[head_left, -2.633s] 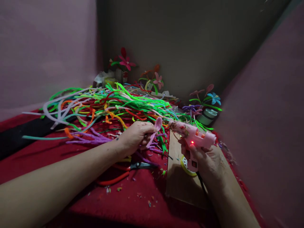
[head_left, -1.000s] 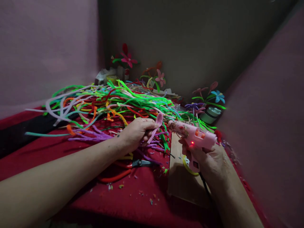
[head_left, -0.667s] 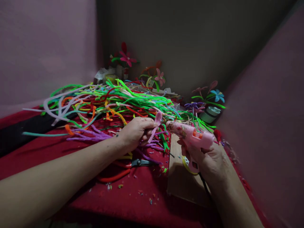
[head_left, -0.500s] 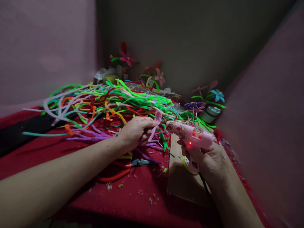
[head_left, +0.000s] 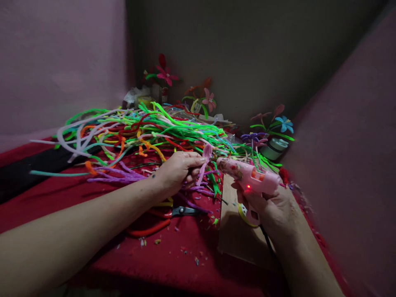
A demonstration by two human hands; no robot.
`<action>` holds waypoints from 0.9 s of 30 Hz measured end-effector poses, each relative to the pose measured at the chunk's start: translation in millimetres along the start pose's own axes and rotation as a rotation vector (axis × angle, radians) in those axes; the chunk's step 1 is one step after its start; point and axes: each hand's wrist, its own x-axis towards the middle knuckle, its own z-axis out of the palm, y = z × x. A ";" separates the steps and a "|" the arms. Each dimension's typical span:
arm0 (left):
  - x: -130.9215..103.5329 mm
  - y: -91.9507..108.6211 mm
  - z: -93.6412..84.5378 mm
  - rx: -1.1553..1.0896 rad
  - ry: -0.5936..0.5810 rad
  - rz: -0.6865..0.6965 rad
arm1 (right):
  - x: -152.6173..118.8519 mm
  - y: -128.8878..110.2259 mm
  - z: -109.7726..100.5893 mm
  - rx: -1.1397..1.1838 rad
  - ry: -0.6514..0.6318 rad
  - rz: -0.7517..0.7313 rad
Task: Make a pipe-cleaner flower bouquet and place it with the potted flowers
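Observation:
Between the thumb and fingers of my left hand [head_left: 182,170] is a pink fuzzy piece [head_left: 207,154], looped at the top with a tail hanging down. My right hand [head_left: 269,206] is wrapped round the handle of a pink glue gun [head_left: 247,175], whose red light glows. The gun's nozzle points left, close to the pink piece, with a small gap between them. Behind my left hand lies a large heap of coloured fuzzy stems [head_left: 182,128]. Purple stems [head_left: 120,175] lie under and beside my left wrist.
Red-handled pliers [head_left: 185,211] lie below my left hand on the red cloth [head_left: 173,264], among small scraps. A wooden board [head_left: 235,239] sits under my right hand, with a yellow-rimmed roll [head_left: 243,212]. Fuzzy flowers [head_left: 167,76] and a pale green jar [head_left: 275,148] stand behind.
The pink piece in my left hand has shifted slightly to the right and turned a little. My right hand and the glue gun have hardly moved.

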 end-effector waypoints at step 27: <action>0.8 -0.3 -1.1 0.045 0.038 0.052 | 2.1 -7.1 1.8 0.006 -0.115 -0.089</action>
